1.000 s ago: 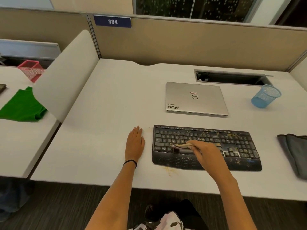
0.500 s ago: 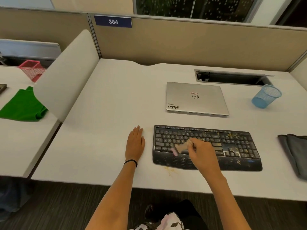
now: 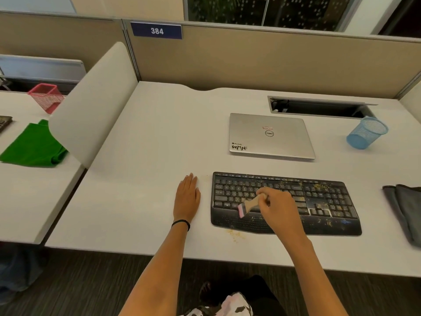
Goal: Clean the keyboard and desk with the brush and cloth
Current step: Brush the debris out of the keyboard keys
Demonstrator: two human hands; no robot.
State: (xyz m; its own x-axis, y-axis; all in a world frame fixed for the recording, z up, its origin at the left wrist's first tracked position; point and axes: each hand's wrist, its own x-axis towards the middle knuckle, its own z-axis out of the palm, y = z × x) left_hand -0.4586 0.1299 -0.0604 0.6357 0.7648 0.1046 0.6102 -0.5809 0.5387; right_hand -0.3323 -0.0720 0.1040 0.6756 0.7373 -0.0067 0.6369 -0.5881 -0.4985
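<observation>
A black keyboard (image 3: 328,201) lies on the white desk (image 3: 141,179), with yellowish crumbs scattered over its right keys and palm rest. My right hand (image 3: 280,208) holds a small wooden-handled brush (image 3: 249,205) over the keyboard's lower left keys, its pinkish bristles pointing down-left at the palm rest. My left hand (image 3: 186,197) rests flat on the desk just left of the keyboard, fingers together, holding nothing. A small heap of crumbs (image 3: 235,234) sits on the desk in front of the keyboard. A grey cloth (image 3: 405,208) lies folded at the right edge.
A closed silver laptop (image 3: 271,135) lies behind the keyboard. A blue mesh cup (image 3: 365,133) stands at the back right beside an open cable slot (image 3: 319,108). A white divider (image 3: 91,103) separates the neighbouring desk, which holds a green cloth (image 3: 34,147) and a pink mesh cup (image 3: 46,98).
My right hand has swept the brush over the left keys and turned it, so the bristles now point down-left at the palm rest. My left hand has stayed still.
</observation>
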